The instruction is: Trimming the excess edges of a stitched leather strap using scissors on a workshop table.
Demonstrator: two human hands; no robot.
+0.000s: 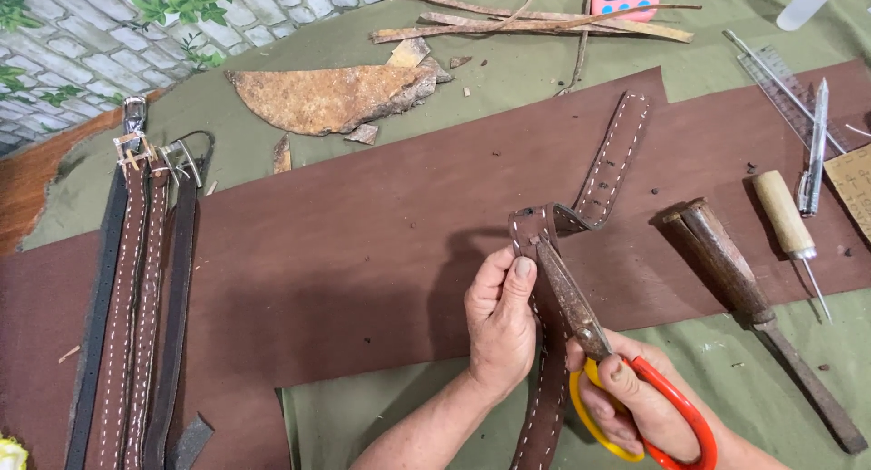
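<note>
I see my left hand [499, 320] raised palm-in from the lower edge, thumb and fingers pinched shut on a brown leather strap [544, 279] with white stitching along both edges. The strap runs up from between my hands, folds just above the left thumb, then angles away up and to the right, showing a row of punched holes. My right hand [635, 402] sits just right of the left, fingers closed through the red and yellow loop handles of a pair of scissors [581, 320]. Their dark, rusty blades slant up-left and meet the strap at the fold, beside my left thumb.

Under both hands lies a broad, smooth brown leather sheet [363, 252] over green cloth. Right of my right hand rests a worn wooden-handled chisel [744, 298], then a pale-handled awl [789, 225]. Well to the left of my left hand lie several stitched belts [136, 298] with metal buckles.
</note>
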